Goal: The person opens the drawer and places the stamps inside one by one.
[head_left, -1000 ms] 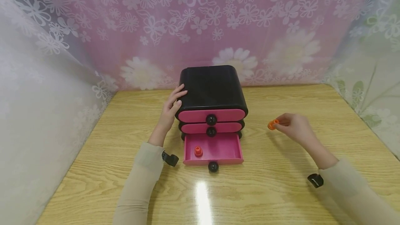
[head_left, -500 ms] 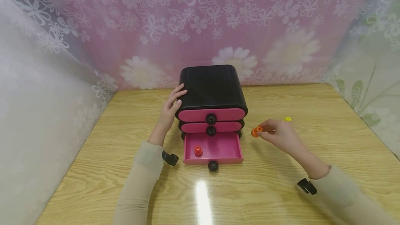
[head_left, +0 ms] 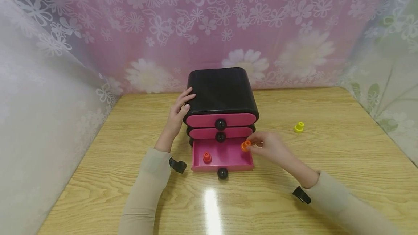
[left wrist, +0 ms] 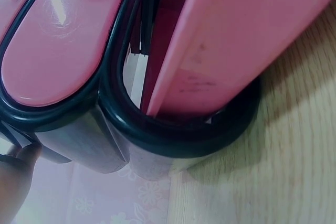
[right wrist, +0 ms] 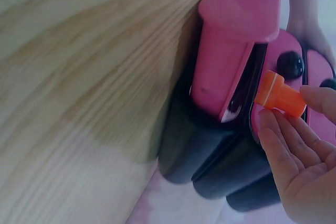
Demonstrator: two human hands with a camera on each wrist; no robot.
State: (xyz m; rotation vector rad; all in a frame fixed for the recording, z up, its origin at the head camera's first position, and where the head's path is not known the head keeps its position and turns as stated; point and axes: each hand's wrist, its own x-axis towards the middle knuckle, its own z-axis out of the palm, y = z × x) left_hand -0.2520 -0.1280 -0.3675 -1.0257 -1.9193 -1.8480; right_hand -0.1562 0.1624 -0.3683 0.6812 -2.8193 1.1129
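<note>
- right hand (head_left: 269, 148) moved in from the worktop's (head_left: 130, 191) right side, fingertips pinching orange cap (head_left: 245, 145), now over open bottom drawer (head_left: 228, 155)
- yellow cap (head_left: 298, 127) uncovered behind
- red cap (head_left: 207, 157) already in drawer
- left hand (head_left: 177, 113) unchanged, fingers flat against black cabinet (head_left: 222, 91)

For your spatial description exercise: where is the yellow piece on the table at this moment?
In the head view, the yellow piece sits alone on the wooden table, right of the black and pink drawer unit and beyond the right hand.
</note>
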